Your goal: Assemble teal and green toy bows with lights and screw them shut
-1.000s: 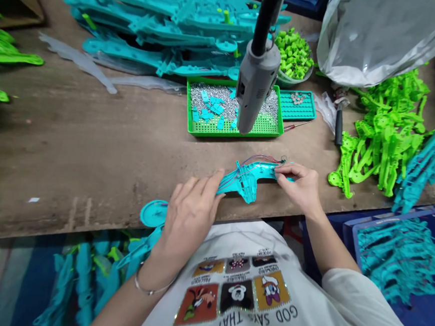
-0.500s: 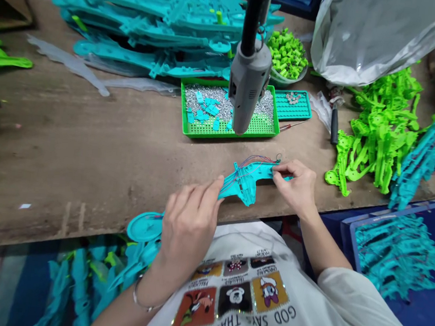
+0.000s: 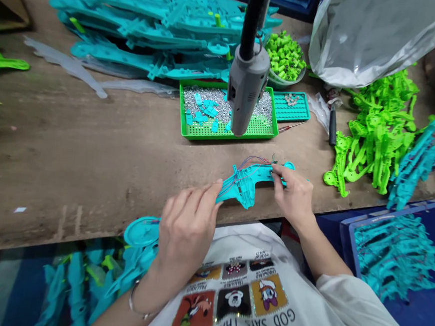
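L hand (image 3: pixel 188 223) has its grip over a long turq. part (image 3: pixel 248 183) nr the counter (image 3: pixel 89 163) edge; R hand (image 3: pixel 293 194) has fingertips at the part's R stretch, by red/blue wires (image 3: pixel 253 160), can't tell if anything's pinched. Behind: green tray (image 3: pixel 227 136) w/ small silver bits + turq. pcs, grey tool (image 3: pixel 248 85) hanging in front. Tray's R: smaller turq. tray (image 3: pixel 289 112), then lime parts pile (image 3: pixel 381 130). Lower R: blue bin (image 3: pixel 350 244) of turq. parts. Rear L: turq. stack (image 3: pixel 153 22).
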Motion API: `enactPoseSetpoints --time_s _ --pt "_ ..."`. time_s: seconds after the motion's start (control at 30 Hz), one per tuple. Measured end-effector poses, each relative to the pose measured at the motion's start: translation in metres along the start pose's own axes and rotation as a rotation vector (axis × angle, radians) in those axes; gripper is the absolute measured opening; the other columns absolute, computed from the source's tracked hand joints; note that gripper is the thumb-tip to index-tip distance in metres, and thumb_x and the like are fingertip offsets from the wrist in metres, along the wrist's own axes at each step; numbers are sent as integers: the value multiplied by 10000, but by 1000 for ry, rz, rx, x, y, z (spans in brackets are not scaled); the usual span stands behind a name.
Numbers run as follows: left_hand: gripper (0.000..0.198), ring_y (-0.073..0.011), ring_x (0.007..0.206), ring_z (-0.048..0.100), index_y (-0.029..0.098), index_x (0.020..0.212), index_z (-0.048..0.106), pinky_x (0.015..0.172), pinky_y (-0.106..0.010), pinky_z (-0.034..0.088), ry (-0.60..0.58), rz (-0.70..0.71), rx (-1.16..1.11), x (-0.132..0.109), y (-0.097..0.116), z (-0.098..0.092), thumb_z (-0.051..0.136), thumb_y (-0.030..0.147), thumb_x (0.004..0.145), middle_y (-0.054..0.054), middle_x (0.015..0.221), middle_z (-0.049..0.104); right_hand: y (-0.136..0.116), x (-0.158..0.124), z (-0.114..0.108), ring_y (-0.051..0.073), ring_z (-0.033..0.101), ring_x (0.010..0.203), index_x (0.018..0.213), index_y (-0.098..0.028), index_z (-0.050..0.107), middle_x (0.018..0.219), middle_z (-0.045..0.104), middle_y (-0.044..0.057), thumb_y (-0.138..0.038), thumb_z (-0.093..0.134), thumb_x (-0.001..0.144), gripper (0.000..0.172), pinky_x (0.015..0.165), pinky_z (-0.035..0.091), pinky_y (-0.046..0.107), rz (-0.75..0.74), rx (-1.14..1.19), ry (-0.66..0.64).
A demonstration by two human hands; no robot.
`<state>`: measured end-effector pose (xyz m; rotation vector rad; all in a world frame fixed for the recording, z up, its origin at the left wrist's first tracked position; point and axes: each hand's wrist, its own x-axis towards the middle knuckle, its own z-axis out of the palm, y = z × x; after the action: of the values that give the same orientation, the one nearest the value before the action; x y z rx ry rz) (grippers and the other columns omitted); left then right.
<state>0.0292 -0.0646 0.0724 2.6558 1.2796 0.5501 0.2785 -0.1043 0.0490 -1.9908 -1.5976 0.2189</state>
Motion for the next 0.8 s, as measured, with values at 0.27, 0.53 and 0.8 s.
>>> enactPoseSetpoints --time_s 0.27,0.53,0.8 --pt "316 -290 961 654 179 1332 583 803 -391 469 -87 -15 -30 2 -24 13 555 284 1036 -97 1065 740 65 70 -17 190 737 880 1108 -209 738 1049 794 68 -181 571 962 224 855 578 334 -1 38 246" --pt "435 -295 960 667 180 1457 487 794 -391 492 -61 -29 -15 -1 -36 26 532 295 1040 -120 1117 742 145 227 5 192 711 920 931 -124 714 945 780 63 21 591 828 217 954 538 359 -5 11 195" --pt "454 -309 1009 663 174 1469 483 845 -408 499 -96 -70 -31 -2 -34 23 536 305 1038 -125 1182 736 138 244 7 146 685 981 789 -100 702 920 757 63 -61 565 890 175 994 473 313 50 -16 119"
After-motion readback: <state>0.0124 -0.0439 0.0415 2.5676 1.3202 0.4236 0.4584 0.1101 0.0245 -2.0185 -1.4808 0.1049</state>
